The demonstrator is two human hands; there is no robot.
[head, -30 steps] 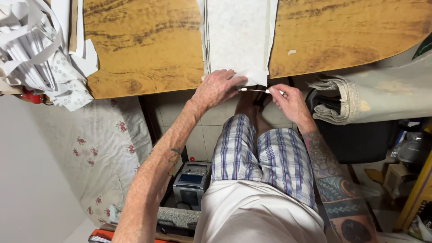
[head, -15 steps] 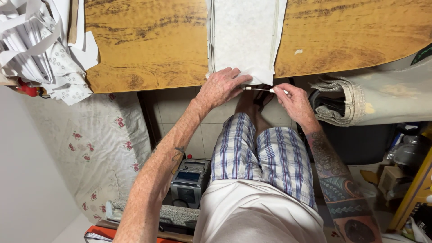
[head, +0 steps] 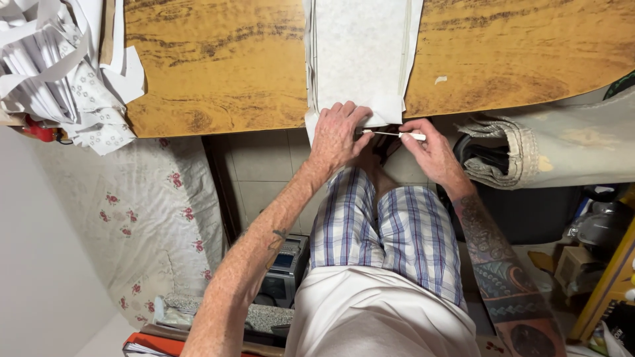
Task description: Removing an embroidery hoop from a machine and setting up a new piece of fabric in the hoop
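At 10 o'clock of frame: heap of cut white paper strips and dotted fabric scraps [head: 63,73] on corner of yellow-brown wood-grain table [head: 218,73]
Below, at 8 o'clock: white floral-print cloth [head: 165,218]
At 12 o'clock: long white fabric panel with pencilled lines [head: 360,53] lying flat, lower end over table edge
Left hand [head: 336,135] pressed palm-down on panel's lower end, fingers spread
Right hand [head: 433,149], at 3 o'clock of left, fingers pinched on thin white-handled pointed tool [head: 395,135], tip touching panel edge
At 3 o'clock of frame: rolled beige cloth [head: 529,149]
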